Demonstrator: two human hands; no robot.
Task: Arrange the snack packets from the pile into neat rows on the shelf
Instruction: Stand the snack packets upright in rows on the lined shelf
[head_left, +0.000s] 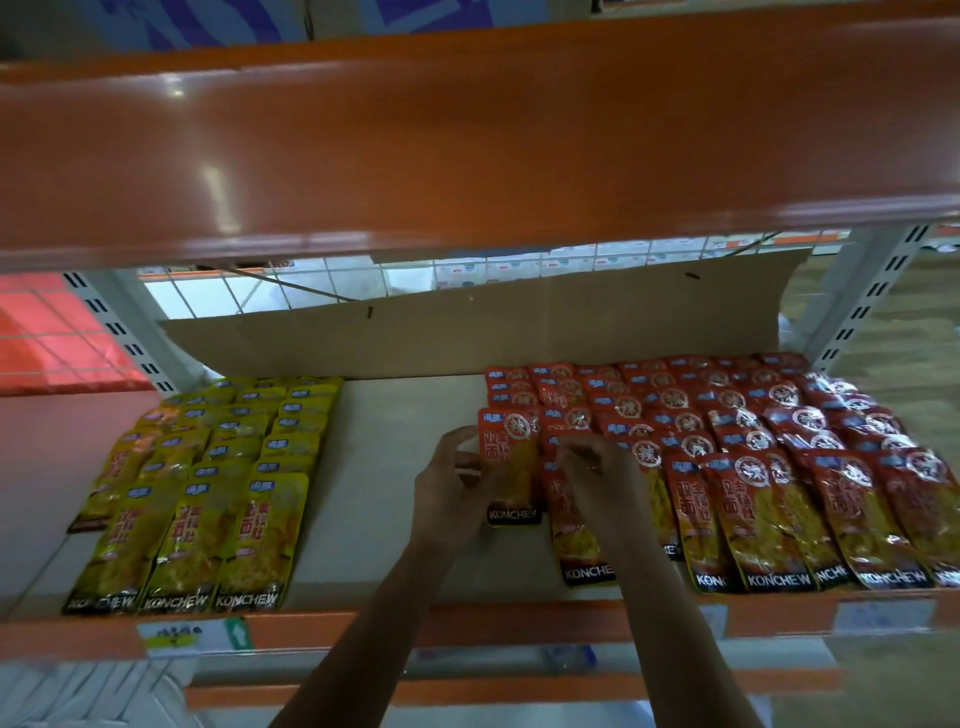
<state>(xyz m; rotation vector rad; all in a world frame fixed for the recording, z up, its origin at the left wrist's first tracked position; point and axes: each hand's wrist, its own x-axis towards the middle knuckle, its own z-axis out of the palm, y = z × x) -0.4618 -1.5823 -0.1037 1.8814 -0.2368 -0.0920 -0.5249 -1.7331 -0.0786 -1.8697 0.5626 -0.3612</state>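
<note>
Both hands meet near the middle of the view, over the pale shelf (379, 467). The left hand (452, 488) grips a red packet (511, 467) by its left edge, fingers curled round it and thumb on the front. This packet lies at the left end of the red rows, its black bottom strip pointing to 6 o'clock. The right hand (597, 478) sits just beside it at 3 o'clock, with its fingers bent down onto the neighbouring packets. I cannot tell whether it pinches one or only presses on them.

The other red packets (753, 441) fill the shelf from the hands out to 3 o'clock, overlapping in several rows from back to front. At 9 o'clock from the hands, well apart across a bare strip of shelf, the yellow packets (208, 493) lie in similar overlapping rows.

A cardboard sheet (519, 332) stands along the back at 12 o'clock. Above it runs a glossy orange beam (467, 145). A price tag (192, 634) is fixed to the shelf's front edge at 7 o'clock.
</note>
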